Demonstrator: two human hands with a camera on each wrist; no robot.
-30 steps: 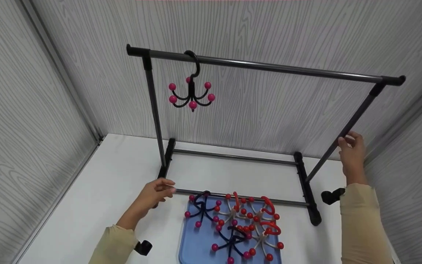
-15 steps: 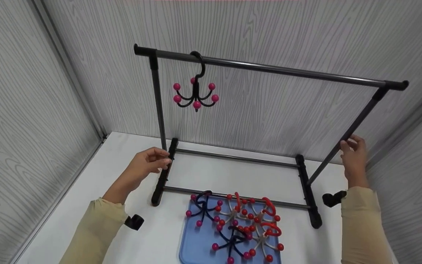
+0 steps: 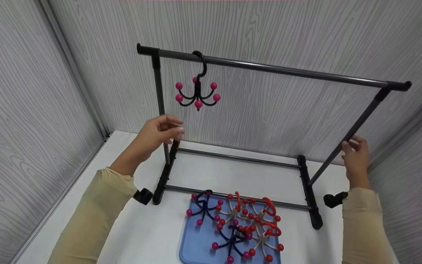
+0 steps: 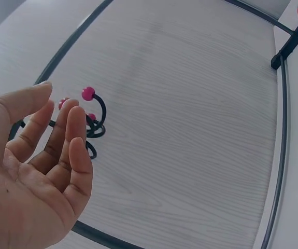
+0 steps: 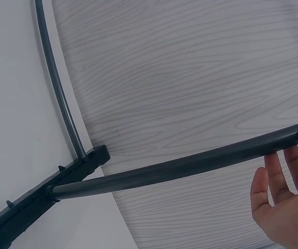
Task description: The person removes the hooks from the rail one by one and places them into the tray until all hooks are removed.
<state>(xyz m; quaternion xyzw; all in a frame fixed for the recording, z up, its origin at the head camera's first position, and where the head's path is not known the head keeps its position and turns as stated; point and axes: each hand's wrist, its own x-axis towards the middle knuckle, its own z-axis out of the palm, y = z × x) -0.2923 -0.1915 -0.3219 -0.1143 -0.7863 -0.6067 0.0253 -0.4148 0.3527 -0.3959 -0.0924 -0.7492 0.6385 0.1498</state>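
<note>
A dark metal garment rack [image 3: 288, 72] stands on the white table. From the left part of its top bar hangs a black multi-arm hook hanger [image 3: 197, 91] with pink ball tips. Below that hanger, in front of the rack's left post, my left hand [image 3: 159, 134] is raised with loosely bent fingers and nothing in them. The left wrist view shows its palm [image 4: 40, 192] with the hanger partly hidden behind the fingers. My right hand [image 3: 356, 157] holds the rack's right post between thumb and fingers, and the right wrist view shows the thumb over the post [image 5: 200, 163].
A blue tray [image 3: 196, 249] at the front holds several more hook hangers: black ones [image 3: 232, 240] with pink balls and white ones [image 3: 262, 238] with red hooks and balls. It overlaps the rack's front lower bar [image 3: 288, 204]. Grey wood-grain panels [image 3: 288, 33] enclose the table.
My left hand has risen from near the rack's front left foot to beside the left post, below the hanger. My right hand keeps its hold on the right post. The head view has shifted slightly.
</note>
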